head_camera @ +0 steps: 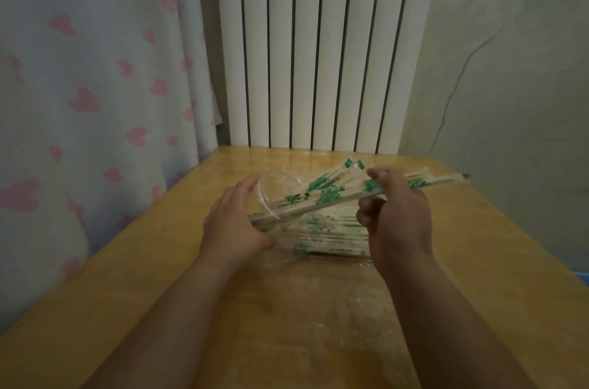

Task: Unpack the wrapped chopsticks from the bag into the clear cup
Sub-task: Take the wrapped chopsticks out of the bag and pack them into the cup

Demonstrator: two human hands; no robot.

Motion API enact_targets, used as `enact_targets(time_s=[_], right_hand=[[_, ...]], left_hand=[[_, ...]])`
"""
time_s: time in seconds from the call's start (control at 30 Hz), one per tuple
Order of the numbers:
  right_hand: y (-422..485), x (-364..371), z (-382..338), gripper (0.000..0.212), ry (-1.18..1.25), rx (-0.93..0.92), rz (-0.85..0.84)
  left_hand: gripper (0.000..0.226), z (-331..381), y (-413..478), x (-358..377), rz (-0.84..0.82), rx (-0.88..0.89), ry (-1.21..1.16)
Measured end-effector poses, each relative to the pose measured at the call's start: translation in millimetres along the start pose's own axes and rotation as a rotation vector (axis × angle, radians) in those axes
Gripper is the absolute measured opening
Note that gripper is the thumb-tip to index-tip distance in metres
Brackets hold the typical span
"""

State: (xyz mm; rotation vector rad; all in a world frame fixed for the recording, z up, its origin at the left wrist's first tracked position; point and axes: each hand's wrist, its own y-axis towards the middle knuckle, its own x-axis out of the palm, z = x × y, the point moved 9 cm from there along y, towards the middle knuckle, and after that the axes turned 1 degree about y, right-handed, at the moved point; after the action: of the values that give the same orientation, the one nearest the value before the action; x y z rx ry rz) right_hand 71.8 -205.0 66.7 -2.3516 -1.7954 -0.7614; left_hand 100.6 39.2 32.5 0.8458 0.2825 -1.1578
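A clear plastic cup [271, 189] is tipped on its side above the wooden table, its mouth facing right, and my left hand [237, 219] grips its body. Several wrapped chopsticks [318, 194] with green print stick out of the cup's mouth toward the upper right. My right hand [396, 213] pinches a few wrapped chopsticks [433, 182] whose left ends reach into the cup. Below them on the table lies the clear bag [328, 239] with more wrapped chopsticks inside, partly hidden by my right hand.
The wooden table [287, 309] runs from me to a white radiator [312, 44] at the back. A heart-patterned curtain [89, 86] hangs on the left and a pale wall [510, 86] stands on the right.
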Motion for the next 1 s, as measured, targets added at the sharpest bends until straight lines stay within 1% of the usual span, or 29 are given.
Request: enact_targets(time_s=[0.03,0.1,0.17,0.23,0.27,0.3,0.33,0.4,0.43,0.47,0.5,0.53,0.6,0.63,0.67,0.7,0.77,0.8,0.87,0.93,1.0], right_hand=[[0.1,-0.5,-0.1,0.011,-0.067,-0.015,0.002],[-2.0,5.6,3.5,0.012,-0.211,-0.028,-0.060],[-4.7,10.5,4.8,0.014,-0.254,-0.032,-0.107],[-2.7,7.2,1.5,0.006,-0.136,-0.017,-0.074],[-0.9,2.3,0.2,0.008,-0.042,0.007,-0.021],[0.6,-3.5,-1.3,0.015,0.018,0.016,0.033],[0.3,-6.9,-4.6,0.018,0.012,-0.001,0.064],[-2.8,-6.7,-12.8,0.013,-0.145,-0.109,0.062],[-6.0,-3.8,-15.3,0.017,-0.232,-0.160,0.046],[-8.2,-2.4,-15.2,0.027,-0.295,-0.196,0.042],[-9.7,-1.0,-15.1,0.033,-0.321,-0.218,0.036],[-10.6,-0.1,-15.1,0.030,-0.330,-0.226,0.038],[-10.5,-0.4,-16.6,0.011,-0.284,-0.234,0.056],[-10.4,-2.1,-16.2,0.012,-0.255,-0.232,0.074],[-9.7,-3.1,-16.2,0.020,-0.266,-0.244,0.085],[-9.9,-1.3,-17.1,0.027,-0.336,-0.271,0.078],[-11.1,8.1,-15.6,0.032,-0.538,-0.331,0.006],[-10.9,11.3,-12.5,0.033,-0.600,-0.342,-0.026],[-10.1,10.8,-11.0,0.032,-0.611,-0.337,-0.031],[-10.5,5.8,-18.1,0.030,-0.600,-0.352,0.003],[-10.0,2.4,-24.0,0.024,-0.596,-0.364,0.010]], left_hand=[[0.112,0.3,-0.1,0.1,-0.001,0.001,0.001],[0.112,0.4,-0.5,0.3,0.001,0.004,-0.008],[0.112,0.0,-0.7,0.2,0.002,0.001,-0.018],[0.112,-1.2,-0.1,-0.3,0.008,0.000,-0.023],[0.113,-1.7,0.2,-0.9,0.012,0.000,-0.026],[0.113,-2.2,0.6,-1.1,0.016,-0.001,-0.029],[0.113,-2.3,0.8,-0.8,0.016,0.000,-0.032],[0.112,-2.7,0.6,0.0,0.015,0.003,-0.037],[0.112,-2.9,0.5,0.3,0.013,0.004,-0.037],[0.112,-3.1,0.4,0.5,0.012,0.003,-0.039],[0.112,-3.5,0.3,0.5,0.012,0.002,-0.039],[0.112,-3.6,0.3,0.2,0.012,0.000,-0.040],[0.113,-4.0,1.0,-0.2,0.012,-0.005,-0.039],[0.113,-4.0,1.3,0.1,0.010,-0.007,-0.036],[0.113,-3.8,1.4,0.4,0.007,-0.008,-0.033],[0.112,-3.4,1.5,0.6,0.006,-0.006,-0.030],[0.112,-2.9,1.3,1.5,0.001,-0.004,-0.023],[0.112,-3.2,1.2,1.7,0.002,-0.007,-0.022],[0.112,-4.9,1.4,0.9,0.016,-0.018,-0.030],[0.113,-8.2,2.1,-1.0,0.039,-0.038,-0.043],[0.114,-12.5,2.9,-3.0,0.058,-0.070,-0.069]])
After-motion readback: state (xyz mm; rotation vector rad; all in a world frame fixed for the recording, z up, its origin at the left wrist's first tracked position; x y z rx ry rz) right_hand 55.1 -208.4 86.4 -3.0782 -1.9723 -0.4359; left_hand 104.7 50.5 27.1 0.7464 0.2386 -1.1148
